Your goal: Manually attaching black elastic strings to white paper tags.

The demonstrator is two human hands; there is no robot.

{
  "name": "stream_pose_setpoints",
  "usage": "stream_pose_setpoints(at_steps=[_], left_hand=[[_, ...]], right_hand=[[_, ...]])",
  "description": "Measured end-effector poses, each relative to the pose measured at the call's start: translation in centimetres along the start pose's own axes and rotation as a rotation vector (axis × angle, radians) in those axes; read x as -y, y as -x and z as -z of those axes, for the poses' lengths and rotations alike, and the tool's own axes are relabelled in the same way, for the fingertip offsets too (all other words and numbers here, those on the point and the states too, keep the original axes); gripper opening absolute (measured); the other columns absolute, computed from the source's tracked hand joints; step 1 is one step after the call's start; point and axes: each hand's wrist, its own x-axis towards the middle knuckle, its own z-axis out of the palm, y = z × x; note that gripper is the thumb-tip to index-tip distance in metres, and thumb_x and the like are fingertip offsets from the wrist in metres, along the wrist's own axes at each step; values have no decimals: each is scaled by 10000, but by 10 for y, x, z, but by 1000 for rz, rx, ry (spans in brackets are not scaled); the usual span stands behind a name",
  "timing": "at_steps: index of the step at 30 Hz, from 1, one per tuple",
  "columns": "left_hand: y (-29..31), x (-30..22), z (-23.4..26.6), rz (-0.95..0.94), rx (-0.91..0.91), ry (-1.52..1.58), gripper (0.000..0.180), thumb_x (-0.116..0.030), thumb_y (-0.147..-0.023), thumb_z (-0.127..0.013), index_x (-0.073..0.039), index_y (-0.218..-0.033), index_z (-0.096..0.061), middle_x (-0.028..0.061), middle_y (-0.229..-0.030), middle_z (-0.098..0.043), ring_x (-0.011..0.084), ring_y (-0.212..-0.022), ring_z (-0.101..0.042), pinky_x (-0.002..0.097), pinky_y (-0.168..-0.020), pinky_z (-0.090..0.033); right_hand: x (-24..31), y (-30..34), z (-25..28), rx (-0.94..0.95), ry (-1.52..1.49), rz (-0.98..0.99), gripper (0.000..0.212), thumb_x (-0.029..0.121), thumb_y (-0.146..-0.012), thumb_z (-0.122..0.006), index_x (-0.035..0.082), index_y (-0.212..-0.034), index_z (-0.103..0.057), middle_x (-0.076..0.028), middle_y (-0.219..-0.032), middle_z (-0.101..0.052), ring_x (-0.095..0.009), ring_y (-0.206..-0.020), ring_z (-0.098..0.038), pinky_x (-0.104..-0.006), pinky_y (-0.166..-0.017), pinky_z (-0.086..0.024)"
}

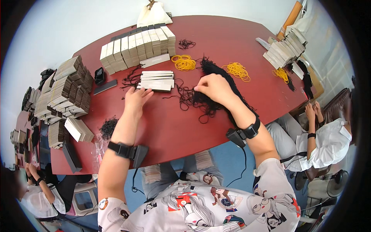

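Observation:
My left hand [136, 101] is open, its fingers spread at the near left edge of a small stack of white card tags [156, 80]. Black strings [132, 77] trail from the left side of that stack. To the right, my right hand [217, 88] is closed in a pinch at the edge of a tangle of black strings [187, 97]. The strands run close under its fingertips; their exact hold is partly hidden. A long thick bundle of black string [211, 68] lies behind and beneath this hand and wrist.
Yellow rubber bands [183, 62] and a second heap of yellow rubber bands [238, 71] lie beyond my hands. Rows of banded tags [135, 48] stand at the back; taller stacks [69, 92] fill the left. Small black pieces [109, 127] sit nearer. Co-workers sit on both sides.

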Motion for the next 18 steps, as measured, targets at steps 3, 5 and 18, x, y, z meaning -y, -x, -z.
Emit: stream_pose_setpoints(at_steps=[3, 5, 18], left_hand=[[21, -12, 26, -70, -8, -235, 558, 11, -846, -513, 92, -1325, -238, 200, -1228, -398, 262, -947, -571, 352, -836, -519], [34, -21, 46, -139, 1, -315, 502, -12, -835, -544, 62, -1281, -328, 178, -1195, -438, 230, -927, -568, 329, -791, -517], [91, -22, 119, -547, -66, -1510, 153, -76, -742, -639, -42, -879, -582, 140, -884, -570, 342, -845, -562, 415, -731, -455]], right_hand=[[3, -1, 20, -130, -146, 6, 217, 283, -750, -655, 69, -761, -685, -100, -703, -650, -264, -682, -634, -363, -652, -490], [8, -6, 34, -221, -233, 9, 203, 242, -763, -653, 40, -758, -669, -83, -662, -642, -175, -628, -622, -309, -599, -473], [107, -38, 101, -874, -283, 504, 176, 208, -830, -618, 32, -823, -620, -1, -704, -627, -93, -642, -559, -231, -605, -436]])
